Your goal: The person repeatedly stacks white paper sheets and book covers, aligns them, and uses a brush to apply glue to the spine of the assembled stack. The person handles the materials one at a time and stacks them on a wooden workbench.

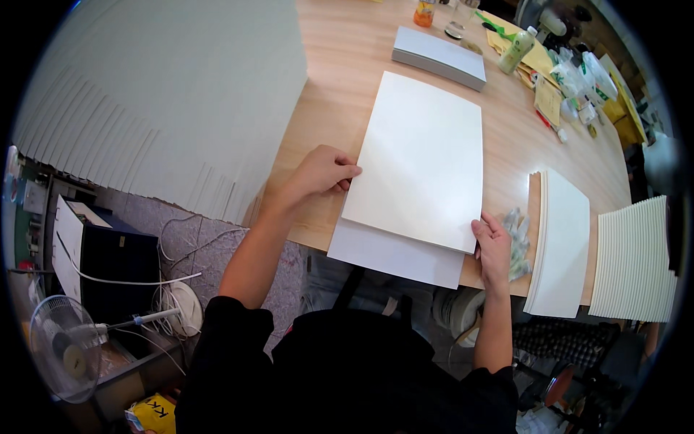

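Note:
A large cream-white sheet of paper (423, 159) lies on the wooden table in front of me; whether it is one thick sheet or several together I cannot tell. Beneath its near edge a whiter sheet (397, 249) sticks out, reaching over the table's front edge. My left hand (325, 171) has its fingers curled, pinching the left edge of the cream sheet between thumb and forefinger. At the near right corner, my right hand (493, 247) grips the sheet's side, the thumb at its edge and the other fingers partly hidden.
Tall stacked grey-white boards (181, 94) fill the left. A grey paper stack (439, 58) lies beyond the sheet. To the right stand two white stacks (564, 246) (632, 260) and a crumpled plastic bag (517, 242). Bottles (517, 49) stand far right; a fan (69, 351) is lower left.

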Available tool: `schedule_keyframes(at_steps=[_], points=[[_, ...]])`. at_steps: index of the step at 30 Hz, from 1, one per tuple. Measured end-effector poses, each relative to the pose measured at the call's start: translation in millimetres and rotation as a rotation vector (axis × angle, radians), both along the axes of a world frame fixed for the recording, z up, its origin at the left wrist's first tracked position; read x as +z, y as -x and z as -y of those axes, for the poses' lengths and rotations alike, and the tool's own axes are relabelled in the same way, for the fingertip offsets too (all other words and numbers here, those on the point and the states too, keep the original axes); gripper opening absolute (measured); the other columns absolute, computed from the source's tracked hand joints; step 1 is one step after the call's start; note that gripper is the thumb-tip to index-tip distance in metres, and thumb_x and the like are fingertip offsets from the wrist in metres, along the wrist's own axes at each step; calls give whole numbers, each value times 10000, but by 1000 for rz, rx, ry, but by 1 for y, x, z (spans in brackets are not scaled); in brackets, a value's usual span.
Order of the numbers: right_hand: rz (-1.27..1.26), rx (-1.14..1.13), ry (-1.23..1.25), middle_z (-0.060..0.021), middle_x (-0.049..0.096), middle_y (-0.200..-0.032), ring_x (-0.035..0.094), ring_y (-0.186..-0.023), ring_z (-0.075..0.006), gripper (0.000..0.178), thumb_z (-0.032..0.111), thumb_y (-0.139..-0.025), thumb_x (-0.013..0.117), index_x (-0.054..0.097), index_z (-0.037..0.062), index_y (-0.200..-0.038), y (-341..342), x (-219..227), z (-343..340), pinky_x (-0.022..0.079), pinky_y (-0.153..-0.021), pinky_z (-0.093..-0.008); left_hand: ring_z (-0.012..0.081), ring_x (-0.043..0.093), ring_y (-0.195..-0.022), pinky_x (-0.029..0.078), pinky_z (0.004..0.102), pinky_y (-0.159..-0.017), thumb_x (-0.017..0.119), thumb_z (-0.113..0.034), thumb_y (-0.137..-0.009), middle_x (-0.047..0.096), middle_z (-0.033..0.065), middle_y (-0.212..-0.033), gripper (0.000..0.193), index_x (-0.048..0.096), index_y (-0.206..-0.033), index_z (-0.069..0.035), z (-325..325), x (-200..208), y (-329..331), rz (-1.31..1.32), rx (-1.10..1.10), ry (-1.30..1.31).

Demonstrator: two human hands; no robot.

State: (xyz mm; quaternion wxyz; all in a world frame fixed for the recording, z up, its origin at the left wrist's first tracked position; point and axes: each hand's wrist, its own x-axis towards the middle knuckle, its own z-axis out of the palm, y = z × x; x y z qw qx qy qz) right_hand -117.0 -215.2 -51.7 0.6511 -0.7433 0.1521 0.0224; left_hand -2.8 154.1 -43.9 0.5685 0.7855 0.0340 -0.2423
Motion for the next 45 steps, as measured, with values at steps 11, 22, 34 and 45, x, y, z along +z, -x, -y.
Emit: schedule_keyframes(at_steps=[11, 22, 34, 45], points=[[-31, 22, 154, -10, 681, -755, 564, -597, -52, 317, 196, -999, 680, 708, -21, -1228, -1, -2, 10, 417, -508, -220, 348, 581, -1250, 456, 470, -1047, 761, -132, -850, 656, 132, -1321, 327, 737, -1165, -49, -21, -6, 98, 597, -14, -454], [121, 65, 378, -106, 754, -907, 676, -767, -170, 277, 188, -938, 712, 748, 19, -1154, 7, -3, 15, 516, -732, -291, 362, 375, -1477, 297, 470, -1206, 782, -44, -796, 568, 74, -1502, 521, 687, -1308, -69, -2, -21, 127, 711, -25, -489], [161, 76, 503, -112, 723, -862, 675, -727, -238, 266, 224, -910, 740, 772, 55, -1113, 5, -3, 15, 520, -687, -326, 355, 366, -1493, 196, 520, -1254, 738, -53, -850, 596, 50, -1478, 522, 653, -1365, -78, 0, -18, 127, 731, -94, -533], [179, 70, 500, -110, 728, -877, 680, -728, -225, 265, 218, -910, 744, 769, 43, -1108, 6, -2, 14, 526, -690, -331, 356, 368, -1498, 154, 536, -1265, 725, -86, -873, 594, 53, -1484, 501, 652, -1368, -75, -2, -18, 127, 734, -117, -526]])
